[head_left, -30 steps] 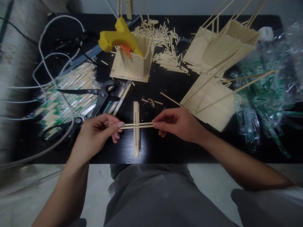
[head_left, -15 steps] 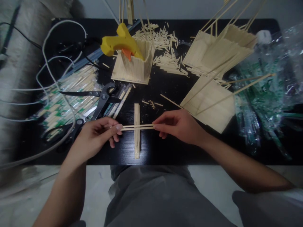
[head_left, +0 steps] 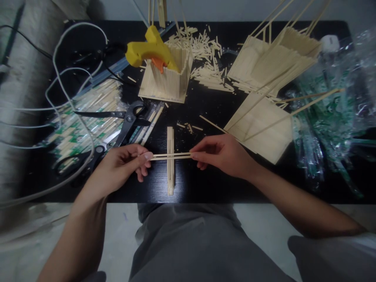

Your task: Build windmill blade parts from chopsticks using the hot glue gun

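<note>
My left hand (head_left: pixel 122 166) and my right hand (head_left: pixel 225 154) each pinch one end of a pair of thin wooden sticks (head_left: pixel 172 156), held level just above a black table (head_left: pixel 205 184). Under them, crosswise, lies a short glued bundle of sticks (head_left: pixel 170 168), pointing away from me. Both hands have their fingers closed on the stick ends.
Black scissors (head_left: pixel 117 131) lie left of the hands on packs of wrapped sticks (head_left: pixel 88 121). A yellow glue gun (head_left: pixel 149 51) rests on a stick-built box (head_left: pixel 169 78). Flat stick panels (head_left: pixel 261 125) lie at right, beside plastic wrappers (head_left: pixel 329 117). White cables (head_left: pixel 58 90) loop at left.
Hardly anything differs; the hands keep the sticks in the same place over the bundle, with only a small shake of the view.
</note>
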A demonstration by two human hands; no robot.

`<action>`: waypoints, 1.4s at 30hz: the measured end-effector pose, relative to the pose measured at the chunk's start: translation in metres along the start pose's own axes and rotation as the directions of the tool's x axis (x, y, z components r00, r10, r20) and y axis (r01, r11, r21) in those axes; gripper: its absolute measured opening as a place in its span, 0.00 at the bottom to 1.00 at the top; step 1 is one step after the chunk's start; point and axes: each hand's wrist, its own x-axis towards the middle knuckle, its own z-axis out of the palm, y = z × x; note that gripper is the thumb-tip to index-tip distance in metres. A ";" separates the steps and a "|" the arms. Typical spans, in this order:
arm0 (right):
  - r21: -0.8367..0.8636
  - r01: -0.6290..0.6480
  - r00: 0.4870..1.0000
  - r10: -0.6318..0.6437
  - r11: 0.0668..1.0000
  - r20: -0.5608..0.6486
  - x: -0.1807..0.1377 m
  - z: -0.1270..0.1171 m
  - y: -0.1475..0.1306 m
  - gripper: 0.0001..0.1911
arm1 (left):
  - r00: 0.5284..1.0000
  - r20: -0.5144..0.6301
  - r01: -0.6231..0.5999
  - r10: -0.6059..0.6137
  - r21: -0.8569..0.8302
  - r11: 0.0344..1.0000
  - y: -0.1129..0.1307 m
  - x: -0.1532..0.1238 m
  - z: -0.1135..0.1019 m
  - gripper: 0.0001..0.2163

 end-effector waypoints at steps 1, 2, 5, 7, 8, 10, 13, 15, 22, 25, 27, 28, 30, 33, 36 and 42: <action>0.000 0.001 1.000 -0.001 1.000 0.000 0.000 0.000 0.000 0.16 | 1.000 -0.001 -0.002 0.002 0.001 1.000 0.000 0.000 0.000 0.21; 0.001 0.003 1.000 -0.003 1.000 -0.002 0.000 0.000 0.000 0.16 | 1.000 -0.002 -0.004 0.004 0.003 1.000 0.001 0.000 0.000 0.21; 0.006 0.001 1.000 0.000 1.000 -0.005 0.000 0.000 0.000 0.17 | 1.000 0.004 -0.012 0.012 0.010 1.000 0.001 0.000 0.001 0.22; 0.009 -0.003 1.000 0.003 1.000 -0.007 0.000 0.000 0.000 0.17 | 1.000 0.007 -0.013 0.013 0.013 1.000 0.000 -0.001 0.002 0.22; 0.009 -0.004 1.000 0.004 1.000 -0.007 0.000 0.000 0.000 0.17 | 1.000 0.007 -0.011 0.011 0.015 1.000 0.000 -0.001 0.002 0.22; 0.011 -0.004 1.000 0.004 1.000 -0.009 0.000 0.000 0.000 0.17 | 1.000 0.002 -0.002 0.002 0.014 1.000 -0.001 -0.001 0.003 0.22; 0.007 -0.009 1.000 0.009 1.000 -0.013 0.000 0.001 -0.001 0.17 | 1.000 -0.004 0.005 -0.005 0.007 1.000 -0.001 -0.001 0.003 0.22; 0.000 -0.015 1.000 0.015 1.000 -0.015 0.000 0.001 -0.001 0.17 | 1.000 -0.007 0.003 -0.003 0.007 1.000 -0.001 0.000 0.003 0.22; -0.011 -0.023 1.000 0.023 1.000 -0.020 0.000 0.002 -0.003 0.17 | 1.000 -0.007 -0.006 0.006 0.012 1.000 -0.001 0.000 0.001 0.20; -0.013 -0.035 0.999 0.035 0.999 -0.023 0.000 0.003 -0.003 0.17 | 1.000 -0.005 -0.003 0.003 0.017 1.000 0.000 0.000 0.002 0.20; -0.011 -0.041 0.999 0.041 0.999 -0.020 0.000 0.003 -0.002 0.17 | 1.000 -0.006 0.001 -0.001 0.018 1.000 0.001 0.000 0.002 0.20; -0.009 -0.042 0.999 0.042 0.999 -0.018 0.000 0.003 -0.002 0.17 | 1.000 -0.010 0.003 -0.003 0.021 1.000 0.002 0.000 0.002 0.20; -0.012 -0.039 0.999 0.038 0.999 -0.017 -0.001 0.002 -0.003 0.17 | 1.000 -0.019 0.006 -0.005 0.035 0.999 0.002 -0.001 0.002 0.20; -0.037 -0.028 0.999 0.028 0.999 -0.022 -0.003 0.002 -0.005 0.16 | 0.999 -0.037 -0.004 0.006 0.066 0.998 0.002 -0.002 0.001 0.20; -0.075 -0.027 0.999 0.025 0.997 -0.025 -0.004 0.002 -0.007 0.16 | 0.999 -0.047 -0.023 0.027 0.082 0.996 0.002 -0.004 -0.001 0.20; -0.110 0.005 1.000 -0.008 0.994 -0.026 -0.003 0.000 -0.005 0.15 | 0.996 -0.082 -0.032 0.042 0.118 0.993 0.003 -0.008 -0.006 0.22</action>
